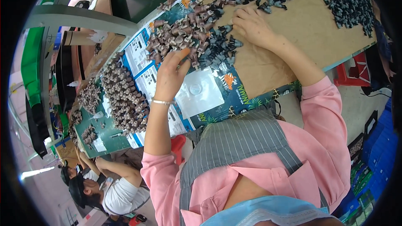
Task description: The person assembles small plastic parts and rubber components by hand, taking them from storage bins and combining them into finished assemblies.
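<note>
My left hand [171, 72] is at the near edge of a heap of small brown-mauve plastic parts [178, 37]. Its forefinger stretches onto them and the thumb stands apart; I see nothing held. Flat on brown paper [268, 62] lies my right hand [252, 26], its fingers a little bent and apart, with no part visible in them. Between the hands sits a smaller pile of black and grey plastic parts [215, 48]. A clear plastic bag [199, 92] with a round mark lies just right of my left wrist.
More black-grey parts [339, 0] spread over the far right of the table. Rows of brown pieces [123, 96] stand to the left on a green surface [119, 142]. A grey metal frame [83, 19] rises at far left. People in white shirts [121, 194] work at lower left. A red stool [354, 71] stands right.
</note>
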A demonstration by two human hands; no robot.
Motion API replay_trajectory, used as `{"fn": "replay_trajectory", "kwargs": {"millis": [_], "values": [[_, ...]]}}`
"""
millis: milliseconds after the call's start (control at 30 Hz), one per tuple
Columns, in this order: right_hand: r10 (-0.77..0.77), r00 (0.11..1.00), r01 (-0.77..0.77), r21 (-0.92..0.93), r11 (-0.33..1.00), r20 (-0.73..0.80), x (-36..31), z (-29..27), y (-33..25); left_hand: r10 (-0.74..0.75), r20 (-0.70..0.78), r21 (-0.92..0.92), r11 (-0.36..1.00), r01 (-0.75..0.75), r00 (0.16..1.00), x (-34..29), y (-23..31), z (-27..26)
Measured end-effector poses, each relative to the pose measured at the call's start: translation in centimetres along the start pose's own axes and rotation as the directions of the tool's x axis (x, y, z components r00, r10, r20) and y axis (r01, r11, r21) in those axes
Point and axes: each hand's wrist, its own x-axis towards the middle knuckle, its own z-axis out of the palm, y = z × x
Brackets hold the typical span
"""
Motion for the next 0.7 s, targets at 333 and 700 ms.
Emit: {"fn": "replay_trajectory", "kwargs": {"millis": [333,700], "values": [[-0.133,0.991,0.126,0.292,0.948,0.005,-1.4,0.0,-10.9,-0.069,0.014,-0.12,0.99,0.07,0.998,-1.0,-1.4,1.9],[-0.2,0.969,0.215,-0.094,0.972,0.148,-1.3,-1.4,-10.5,-0.172,-0.139,0.057,0.982,0.181,0.975,-2.0,-1.4,3.5]]}}
